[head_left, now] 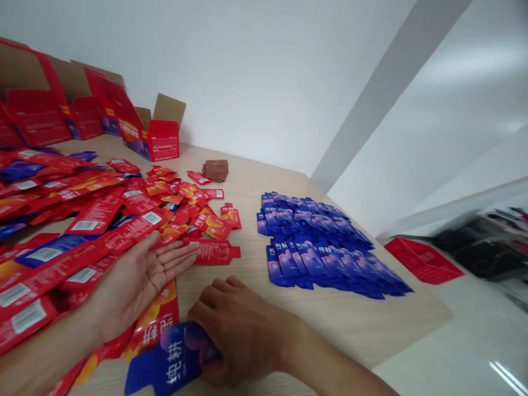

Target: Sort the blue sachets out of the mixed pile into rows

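My right hand (pixel 243 324) is closed around the end of a blue pouch (pixel 177 355) with white characters, low over the near side of the table. Palm up, my left hand (pixel 144 275) rests above the pile of red pouches (pixel 99 214), its fingers stretched out and nothing in them. Its fingertips reach a red pouch (pixel 216 252) lying on the wood. Under the left wrist is a red and orange pouch (pixel 154 319). To the right, many blue pouches (pixel 317 258) lie overlapped in rows.
Open red cartons (pixel 163 140) stand along the back left of the table (pixel 251 170). A folded brown cloth (pixel 215 170) lies near the wall. Beyond the table's right edge, a red bin (pixel 423 258) sits on the floor beside blurred dark items.
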`<action>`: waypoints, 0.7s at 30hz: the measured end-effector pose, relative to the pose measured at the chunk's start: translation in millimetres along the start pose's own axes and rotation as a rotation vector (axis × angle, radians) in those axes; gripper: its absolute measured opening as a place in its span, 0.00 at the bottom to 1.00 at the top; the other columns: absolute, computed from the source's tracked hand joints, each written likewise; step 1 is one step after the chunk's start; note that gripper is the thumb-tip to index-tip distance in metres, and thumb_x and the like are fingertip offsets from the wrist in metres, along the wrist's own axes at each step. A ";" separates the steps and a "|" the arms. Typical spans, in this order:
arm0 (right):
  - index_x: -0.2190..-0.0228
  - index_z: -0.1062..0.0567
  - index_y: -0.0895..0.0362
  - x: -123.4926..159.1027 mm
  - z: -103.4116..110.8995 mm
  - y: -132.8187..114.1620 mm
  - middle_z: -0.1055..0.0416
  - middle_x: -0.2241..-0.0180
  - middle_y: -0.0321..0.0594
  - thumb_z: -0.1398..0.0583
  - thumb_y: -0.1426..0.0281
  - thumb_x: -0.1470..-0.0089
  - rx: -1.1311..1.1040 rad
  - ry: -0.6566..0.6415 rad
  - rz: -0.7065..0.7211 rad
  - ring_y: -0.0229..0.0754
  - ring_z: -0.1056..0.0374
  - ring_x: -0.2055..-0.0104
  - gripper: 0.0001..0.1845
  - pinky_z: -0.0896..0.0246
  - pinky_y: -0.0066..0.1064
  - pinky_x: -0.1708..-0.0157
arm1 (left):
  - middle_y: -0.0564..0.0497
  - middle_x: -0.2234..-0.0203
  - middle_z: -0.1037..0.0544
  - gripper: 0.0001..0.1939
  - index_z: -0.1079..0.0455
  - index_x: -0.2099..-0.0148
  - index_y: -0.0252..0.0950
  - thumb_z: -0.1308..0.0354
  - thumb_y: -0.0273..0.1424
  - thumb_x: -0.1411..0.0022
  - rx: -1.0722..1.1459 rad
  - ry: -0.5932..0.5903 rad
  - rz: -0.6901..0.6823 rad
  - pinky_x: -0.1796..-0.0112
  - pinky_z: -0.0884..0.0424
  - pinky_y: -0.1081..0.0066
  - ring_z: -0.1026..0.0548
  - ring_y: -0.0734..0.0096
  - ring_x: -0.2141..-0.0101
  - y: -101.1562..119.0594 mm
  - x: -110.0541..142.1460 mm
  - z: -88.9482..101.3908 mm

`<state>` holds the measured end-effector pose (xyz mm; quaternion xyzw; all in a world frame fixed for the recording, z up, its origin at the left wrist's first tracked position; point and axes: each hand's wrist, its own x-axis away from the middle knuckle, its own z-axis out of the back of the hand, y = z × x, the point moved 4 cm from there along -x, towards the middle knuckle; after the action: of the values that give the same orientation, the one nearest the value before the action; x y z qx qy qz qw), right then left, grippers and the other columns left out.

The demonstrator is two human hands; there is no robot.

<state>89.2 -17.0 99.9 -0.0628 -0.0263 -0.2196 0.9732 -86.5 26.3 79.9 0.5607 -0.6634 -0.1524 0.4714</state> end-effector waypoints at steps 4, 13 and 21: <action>0.53 0.24 0.58 8.5 -4.6 -1.5 0.20 0.57 0.44 0.25 0.46 0.48 -0.009 0.002 -0.068 0.50 0.26 0.57 0.34 0.29 0.43 0.51 | 0.23 0.48 0.15 0.36 0.30 0.31 0.16 0.51 0.45 0.21 -0.045 -0.038 0.143 0.57 0.11 0.66 0.12 0.43 0.48 -8.5 -5.6 9.0; 0.55 0.27 0.54 118.9 49.0 74.3 0.22 0.58 0.42 0.31 0.59 0.44 -0.148 0.317 -0.850 0.46 0.27 0.60 0.19 0.39 0.35 0.61 | 0.28 0.49 0.13 0.40 0.11 0.57 0.27 0.12 0.47 0.71 -0.295 -0.270 0.332 0.52 0.12 0.62 0.14 0.32 0.47 -29.3 -10.2 22.8; 0.51 0.24 0.60 188.1 47.2 174.2 0.17 0.55 0.57 0.38 0.52 0.33 0.080 0.160 -1.368 0.59 0.20 0.52 0.24 0.35 0.40 0.58 | 0.35 0.52 0.11 0.38 0.10 0.53 0.36 0.17 0.58 0.60 -0.467 -0.451 0.284 0.51 0.14 0.62 0.14 0.37 0.48 -41.0 -7.7 28.9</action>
<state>332.8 65.5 142.2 0.0204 0.0039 -0.7872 0.6164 -85.5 10.3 31.7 0.2923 -0.7694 -0.3527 0.4451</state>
